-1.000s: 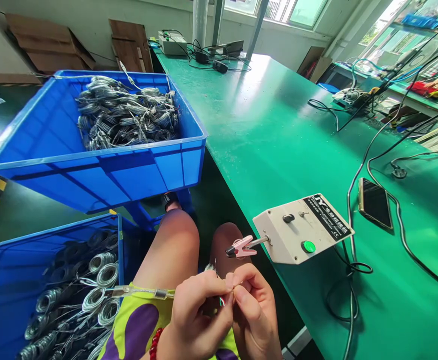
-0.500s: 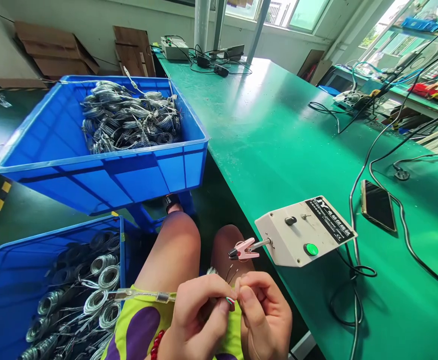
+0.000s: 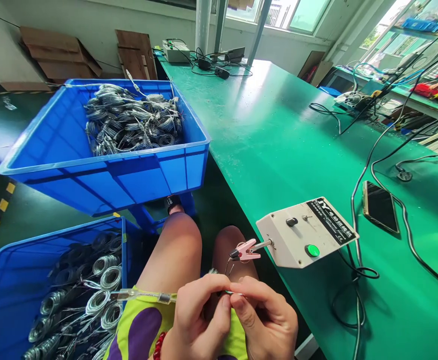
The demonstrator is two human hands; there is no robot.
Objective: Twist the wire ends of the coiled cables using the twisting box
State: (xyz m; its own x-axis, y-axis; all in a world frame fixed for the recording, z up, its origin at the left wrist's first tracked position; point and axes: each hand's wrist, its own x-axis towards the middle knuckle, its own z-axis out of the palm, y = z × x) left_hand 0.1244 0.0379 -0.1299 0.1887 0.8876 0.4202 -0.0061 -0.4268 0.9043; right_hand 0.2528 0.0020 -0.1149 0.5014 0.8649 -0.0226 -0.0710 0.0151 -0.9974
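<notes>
My left hand (image 3: 201, 315) is closed in a pinch around a clear-sheathed cable (image 3: 164, 298), whose plug-like end sticks out to the left over my lap. Between the fingertips of both hands, thin coloured wires (image 3: 227, 292) show in green and white. My right hand (image 3: 267, 317) pinches these wires with thumb and forefinger, touching the left fingertips. Two fine dark wire ends (image 3: 228, 267) rise above the hands. Just beyond hangs a pink clip (image 3: 246, 250), mounted on the shaft of a beige machine (image 3: 297, 245) with a knob and a green button.
On the left, an upper blue crate (image 3: 106, 185) holds bundled cables, and a lower blue crate (image 3: 1, 260) holds coiled ones. The green table (image 3: 264, 145) bears a phone (image 3: 381, 207) and loose black cords (image 3: 357, 280) at the right.
The fingertips of both hands have come closer together on the wires, and my right hand has turned a little and shifted right. The view has shifted slightly.
</notes>
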